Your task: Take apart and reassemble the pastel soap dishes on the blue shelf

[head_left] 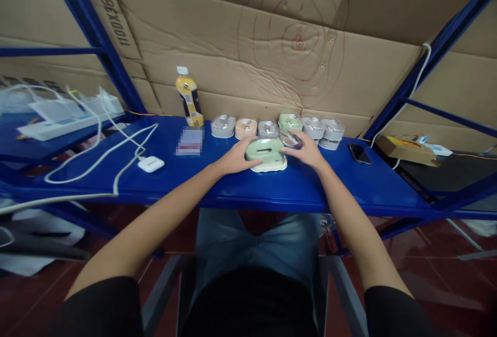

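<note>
At the centre of the frame, on the blue tabletop: green box, dark slot in its upper face, directly above a cream, wavy-edged piece. Lies with long axis left to right across the picture, roughly parallel to the tabletop's front edge; slot along the same line. At the left end, left hand, closed on the box, thumb along the near side, fingers toward the far side. At the right end, right hand, thumb tip at the edge, fingers arched toward the row behind; firmness of hold on this side impossible to tell. Neither hand clearly nearer, box directly between both. Just beyond, centre to right of centre: row of rounded boxes, just beside the right fingers.
</note>
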`<state>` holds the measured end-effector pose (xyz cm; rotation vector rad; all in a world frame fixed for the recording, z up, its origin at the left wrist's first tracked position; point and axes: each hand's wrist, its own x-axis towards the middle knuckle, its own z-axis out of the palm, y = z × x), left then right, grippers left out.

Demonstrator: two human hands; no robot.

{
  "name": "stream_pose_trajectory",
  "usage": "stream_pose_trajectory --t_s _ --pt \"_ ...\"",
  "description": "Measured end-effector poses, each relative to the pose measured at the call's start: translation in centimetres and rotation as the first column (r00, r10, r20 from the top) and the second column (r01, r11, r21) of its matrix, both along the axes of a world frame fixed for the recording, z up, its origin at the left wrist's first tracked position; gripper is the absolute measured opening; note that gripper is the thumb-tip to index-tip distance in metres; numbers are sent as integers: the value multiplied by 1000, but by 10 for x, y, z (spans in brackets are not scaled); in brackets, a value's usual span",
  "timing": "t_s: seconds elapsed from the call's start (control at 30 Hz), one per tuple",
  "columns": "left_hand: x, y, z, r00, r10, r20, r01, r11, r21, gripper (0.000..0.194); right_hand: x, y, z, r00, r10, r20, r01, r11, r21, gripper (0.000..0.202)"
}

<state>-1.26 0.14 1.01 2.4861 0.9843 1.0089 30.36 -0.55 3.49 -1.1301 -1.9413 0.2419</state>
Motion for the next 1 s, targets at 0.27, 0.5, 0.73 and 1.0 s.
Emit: stream_pose_trajectory --t_s 0.27,0.5,0.73,1.0 --pt "20 -8 -8 990 -133 53 136 989 -54 116 -39 -11 5 933 282 224 -282 959 -31 94" --pt "23 -6 -6 990 -110 84 119 986 -117 126 -42 -12 6 921 277 275 -283 959 -18 98" --pt "23 -2 -9 987 -83 140 99 988 -117 127 -39 -5 1 919 289 268 -292 956 -27 99" --pt "24 -5 -10 995 -94 18 95 992 -83 112 -33 3 -13 929 303 214 -293 953 -76 107"
